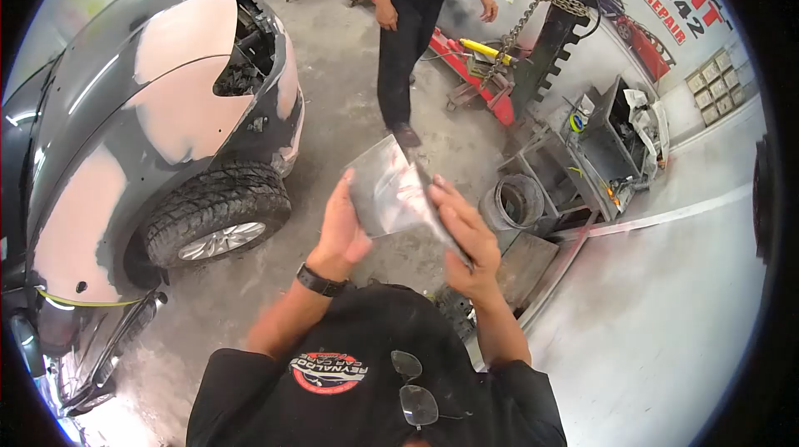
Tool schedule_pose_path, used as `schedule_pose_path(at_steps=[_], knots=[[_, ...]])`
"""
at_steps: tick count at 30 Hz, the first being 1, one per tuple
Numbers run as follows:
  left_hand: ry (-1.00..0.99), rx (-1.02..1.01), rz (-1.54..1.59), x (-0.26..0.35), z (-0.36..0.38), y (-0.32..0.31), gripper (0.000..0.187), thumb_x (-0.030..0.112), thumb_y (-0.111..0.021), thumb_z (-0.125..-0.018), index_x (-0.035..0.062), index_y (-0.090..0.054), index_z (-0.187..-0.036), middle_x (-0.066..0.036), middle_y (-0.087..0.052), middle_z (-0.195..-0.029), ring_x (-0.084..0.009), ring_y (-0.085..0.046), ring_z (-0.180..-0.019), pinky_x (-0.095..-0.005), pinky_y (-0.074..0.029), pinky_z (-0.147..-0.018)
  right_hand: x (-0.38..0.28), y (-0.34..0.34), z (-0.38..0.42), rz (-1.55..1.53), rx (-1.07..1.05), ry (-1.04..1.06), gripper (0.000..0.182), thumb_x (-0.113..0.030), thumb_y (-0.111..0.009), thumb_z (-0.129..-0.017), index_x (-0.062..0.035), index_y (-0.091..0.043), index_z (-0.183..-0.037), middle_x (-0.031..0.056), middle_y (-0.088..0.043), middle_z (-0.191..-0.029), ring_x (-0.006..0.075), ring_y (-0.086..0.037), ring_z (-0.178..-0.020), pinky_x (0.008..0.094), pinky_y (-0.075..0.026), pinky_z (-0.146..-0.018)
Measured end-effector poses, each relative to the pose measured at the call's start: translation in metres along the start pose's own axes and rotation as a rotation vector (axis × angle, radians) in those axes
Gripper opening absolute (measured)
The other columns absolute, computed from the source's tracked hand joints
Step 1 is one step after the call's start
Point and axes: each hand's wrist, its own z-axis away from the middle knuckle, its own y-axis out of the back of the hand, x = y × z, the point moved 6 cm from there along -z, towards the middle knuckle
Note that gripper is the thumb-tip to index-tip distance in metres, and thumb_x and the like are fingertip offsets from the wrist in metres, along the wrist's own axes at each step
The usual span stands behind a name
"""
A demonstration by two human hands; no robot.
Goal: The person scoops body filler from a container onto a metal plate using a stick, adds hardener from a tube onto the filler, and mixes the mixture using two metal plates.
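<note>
My left hand [343,222], with a black watch on its wrist, grips the left edge of a thin grey, see-through flat sheet [373,201]. Pinkish-white smears show near the sheet's right side. Closed on a thin dark flat plate [447,233], my right hand [472,239] has its fingers along the outer face and the thumb at the lower end. The plate appears almost edge-on and meets the sheet's right side. Both are held up in front of my chest, above the concrete floor.
A car [183,72] with pink filler patches and an exposed rear wheel [218,210] stands at left. Ahead is another person [405,39] in black. At right are a bucket [514,201], a metal shelf unit [574,168], a red frame [491,97] and a hanging chain [520,27].
</note>
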Motion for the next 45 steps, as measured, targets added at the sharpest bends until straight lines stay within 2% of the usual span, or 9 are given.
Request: schedule_pose_path(at_steps=[12,15,19,24,27,33,37,41,45], knots=[[-0.186,0.141,-0.240,0.024,0.005,0.031,0.043,0.034,-0.050,-0.103,0.0000,-0.054,-0.129,-0.010,-0.065,-0.120,-0.0231,-0.067,-0.103,-0.0399,-0.054,-0.092,0.073,-0.010,0.015,0.951,-0.546,-0.081,0.055,-0.003,-0.057,-0.085,-0.0161,-0.054,-0.138,0.0120,-0.054,-0.139,0.0413,-0.048,-0.128,0.0593,-0.038,-0.104],[-0.301,0.108,-0.251,0.051,0.001,0.013,0.046,0.037,-0.048,-0.103,0.0009,-0.051,-0.132,-0.009,-0.064,-0.121,-0.0236,-0.066,-0.104,-0.0414,-0.053,-0.093,0.080,-0.006,0.028,0.347,-0.430,-0.389,0.047,-0.001,-0.059,-0.087,-0.0090,-0.057,-0.134,0.0116,-0.062,-0.126,0.0325,-0.061,-0.109,0.0456,-0.049,-0.096],[-0.396,0.129,-0.248,0.049,-0.009,0.002,0.046,0.037,-0.047,-0.103,0.0004,-0.050,-0.131,-0.010,-0.063,-0.122,-0.0227,-0.066,-0.104,-0.0402,-0.055,-0.090,0.083,-0.016,0.054,-0.734,0.401,-1.192,0.036,-0.027,-0.066,-0.093,0.0013,-0.064,-0.115,0.0118,-0.070,-0.097,0.0202,-0.069,-0.087,0.0377,-0.055,-0.079],[-0.161,0.477,-0.582,0.006,0.002,0.013,0.042,0.033,-0.049,-0.103,-0.0035,-0.054,-0.123,-0.012,-0.066,-0.112,-0.0220,-0.068,-0.096,-0.0373,-0.057,-0.080,0.130,0.016,0.072,-0.445,0.614,-1.407,0.039,-0.026,-0.069,-0.091,0.0069,-0.062,-0.111,0.0116,-0.069,-0.100,0.0177,-0.068,-0.078,0.0347,-0.056,-0.063],[-0.166,0.080,-0.392,-0.013,-0.012,0.008,0.039,0.031,-0.051,-0.103,-0.0043,-0.056,-0.119,-0.011,-0.067,-0.105,-0.0206,-0.068,-0.089,-0.0357,-0.057,-0.076,0.119,0.071,0.048,-0.127,0.619,-0.889,0.035,-0.019,-0.068,-0.090,0.0097,-0.064,-0.111,0.0107,-0.070,-0.095,0.0158,-0.065,-0.078,0.0320,-0.053,-0.073],[-0.287,0.202,-0.531,0.003,-0.035,0.033,0.030,0.029,-0.053,-0.102,0.0030,-0.061,-0.114,-0.006,-0.067,-0.105,-0.0146,-0.068,-0.088,-0.0322,-0.057,-0.079,0.052,0.011,0.016,0.427,-0.141,-0.329,0.047,0.008,-0.057,-0.087,0.0006,-0.055,-0.133,0.0155,-0.061,-0.118,0.0291,-0.062,-0.098,0.0311,-0.049,-0.086],[0.088,0.114,-0.209,-0.004,-0.032,0.010,0.035,0.034,-0.052,-0.102,0.0040,-0.060,-0.118,-0.007,-0.068,-0.107,-0.0168,-0.068,-0.092,-0.0349,-0.056,-0.082,0.086,0.013,0.047,0.615,-0.269,-0.431,0.051,0.010,-0.056,-0.082,-0.0037,-0.058,-0.131,0.0168,-0.058,-0.127,0.0329,-0.060,-0.111,0.0361,-0.047,-0.099],[0.463,0.062,-0.041,-0.046,-0.032,0.036,0.040,0.036,-0.051,-0.102,0.0033,-0.057,-0.125,-0.009,-0.069,-0.111,-0.0202,-0.067,-0.098,-0.0386,-0.055,-0.086,0.098,0.024,0.034,-0.048,0.131,-0.609,0.041,0.011,-0.052,-0.087,0.0002,-0.062,-0.125,0.0133,-0.061,-0.125,0.0254,-0.060,-0.112,0.0335,-0.045,-0.099],[0.183,0.045,-0.215,0.008,-0.050,0.045,0.041,0.034,-0.049,-0.103,0.0010,-0.057,-0.124,-0.012,-0.068,-0.112,-0.0231,-0.068,-0.097,-0.0405,-0.055,-0.090,0.066,0.025,-0.018,-0.079,0.084,-0.442,0.042,0.013,-0.051,-0.086,0.0007,-0.062,-0.125,0.0120,-0.062,-0.126,0.0236,-0.060,-0.113,0.0320,-0.045,-0.098]])
